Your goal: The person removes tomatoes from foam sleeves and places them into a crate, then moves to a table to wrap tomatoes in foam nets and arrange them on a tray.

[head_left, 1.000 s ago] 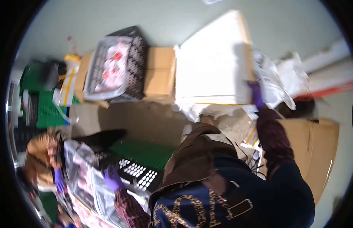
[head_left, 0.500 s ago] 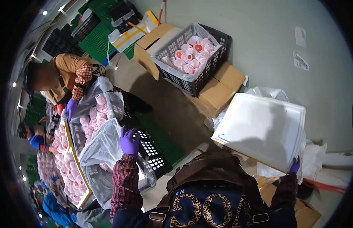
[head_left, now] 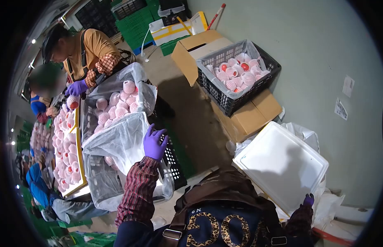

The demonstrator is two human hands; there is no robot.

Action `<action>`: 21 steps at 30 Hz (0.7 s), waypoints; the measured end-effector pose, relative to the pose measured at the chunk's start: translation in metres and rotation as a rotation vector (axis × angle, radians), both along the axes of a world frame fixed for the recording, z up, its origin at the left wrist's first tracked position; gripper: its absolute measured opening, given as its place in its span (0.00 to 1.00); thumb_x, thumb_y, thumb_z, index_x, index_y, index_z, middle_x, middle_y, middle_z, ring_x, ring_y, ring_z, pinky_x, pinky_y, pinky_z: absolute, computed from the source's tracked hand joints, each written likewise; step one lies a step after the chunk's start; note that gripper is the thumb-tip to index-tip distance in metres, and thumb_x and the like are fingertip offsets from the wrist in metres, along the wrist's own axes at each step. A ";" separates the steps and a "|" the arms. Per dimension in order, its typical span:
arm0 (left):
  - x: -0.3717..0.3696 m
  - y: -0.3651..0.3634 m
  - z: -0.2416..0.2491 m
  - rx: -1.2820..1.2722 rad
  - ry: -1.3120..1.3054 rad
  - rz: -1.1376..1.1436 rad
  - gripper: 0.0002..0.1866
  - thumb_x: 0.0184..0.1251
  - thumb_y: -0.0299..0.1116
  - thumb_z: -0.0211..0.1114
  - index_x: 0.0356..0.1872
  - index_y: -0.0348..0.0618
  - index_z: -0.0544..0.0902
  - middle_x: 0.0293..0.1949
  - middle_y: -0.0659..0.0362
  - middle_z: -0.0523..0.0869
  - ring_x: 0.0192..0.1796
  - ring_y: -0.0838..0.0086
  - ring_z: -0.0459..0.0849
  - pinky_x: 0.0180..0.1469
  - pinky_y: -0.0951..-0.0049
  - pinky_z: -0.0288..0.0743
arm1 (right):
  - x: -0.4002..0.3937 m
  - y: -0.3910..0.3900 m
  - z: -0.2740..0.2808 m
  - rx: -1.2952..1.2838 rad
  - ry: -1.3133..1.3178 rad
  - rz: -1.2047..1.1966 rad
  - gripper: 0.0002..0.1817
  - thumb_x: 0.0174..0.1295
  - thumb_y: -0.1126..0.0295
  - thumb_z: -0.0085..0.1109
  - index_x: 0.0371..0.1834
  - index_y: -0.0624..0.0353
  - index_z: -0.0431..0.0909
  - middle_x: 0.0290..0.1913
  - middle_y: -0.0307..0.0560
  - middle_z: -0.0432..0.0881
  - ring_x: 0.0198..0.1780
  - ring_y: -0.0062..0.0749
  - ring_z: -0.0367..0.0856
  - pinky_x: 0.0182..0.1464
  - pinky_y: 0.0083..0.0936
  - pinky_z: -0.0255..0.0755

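Observation:
My left hand [head_left: 155, 143], in a purple glove, is raised with its fingers apart and nothing in them. It overlaps the edge of a black crate [head_left: 172, 162] with a clear plastic liner [head_left: 111, 144]. Pink net-wrapped fruits [head_left: 117, 108] fill the liner's far part. My right hand [head_left: 309, 199], also gloved purple, shows small at the lower right, its short-looking fingers pointing up at the near right edge of a white foam lid [head_left: 278, 164]. Part of that hand is hidden by its sleeve.
Another lined black crate [head_left: 224, 96] of net-wrapped fruit stands on cardboard boxes [head_left: 257, 109] by the wall. Across the left crate, a person [head_left: 94, 49] in purple gloves leans over a foam box of fruit [head_left: 68, 156]. More people are at the far left, and green crates [head_left: 136, 29] are stacked behind.
The camera view has shifted, so crates and lid appear further right. My left hand stays over the crate edge, fingers spread. My right hand has shifted from the lid's corner along its edge.

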State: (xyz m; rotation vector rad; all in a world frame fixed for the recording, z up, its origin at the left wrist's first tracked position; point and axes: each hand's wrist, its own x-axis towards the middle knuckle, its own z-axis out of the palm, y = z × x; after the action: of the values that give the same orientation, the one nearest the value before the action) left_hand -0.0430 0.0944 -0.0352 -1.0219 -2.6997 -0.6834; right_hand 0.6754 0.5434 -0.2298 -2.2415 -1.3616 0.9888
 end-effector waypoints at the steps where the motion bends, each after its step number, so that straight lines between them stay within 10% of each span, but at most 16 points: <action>1: 0.000 -0.001 -0.001 0.012 -0.006 0.002 0.13 0.53 0.37 0.64 0.41 0.47 0.81 0.40 0.56 0.83 0.61 0.55 0.68 0.59 0.59 0.63 | -0.016 0.004 0.004 0.033 -0.019 0.031 0.26 0.54 0.67 0.55 0.57 0.62 0.68 0.56 0.56 0.72 0.56 0.44 0.71 0.57 0.37 0.64; 10: 0.002 0.000 0.007 0.137 -0.124 0.024 0.14 0.54 0.35 0.63 0.42 0.45 0.81 0.41 0.51 0.82 0.61 0.55 0.67 0.61 0.60 0.61 | -0.234 0.123 0.000 0.394 -0.195 1.118 0.21 0.58 0.61 0.52 0.48 0.67 0.75 0.47 0.58 0.78 0.51 0.48 0.75 0.56 0.33 0.66; 15: -0.002 0.008 0.016 0.159 -0.140 0.037 0.15 0.51 0.28 0.64 0.42 0.41 0.80 0.36 0.53 0.82 0.56 0.54 0.72 0.58 0.61 0.64 | -0.565 0.082 0.159 0.235 0.296 1.162 0.20 0.58 0.63 0.53 0.48 0.67 0.74 0.48 0.55 0.78 0.51 0.39 0.75 0.55 0.28 0.66; 21: -0.009 0.027 0.041 0.064 -0.247 0.256 0.16 0.51 0.30 0.63 0.44 0.45 0.80 0.34 0.60 0.83 0.46 0.67 0.78 0.65 0.56 0.51 | -0.832 0.114 0.189 0.272 0.461 1.606 0.22 0.58 0.65 0.55 0.54 0.65 0.70 0.51 0.54 0.76 0.53 0.36 0.75 0.56 0.25 0.67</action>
State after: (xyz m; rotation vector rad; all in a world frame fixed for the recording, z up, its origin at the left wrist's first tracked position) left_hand -0.0517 0.1217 0.0063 -0.5953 -2.9223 -0.8897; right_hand -0.1570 0.6578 -0.0412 -0.2754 -2.6832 1.3745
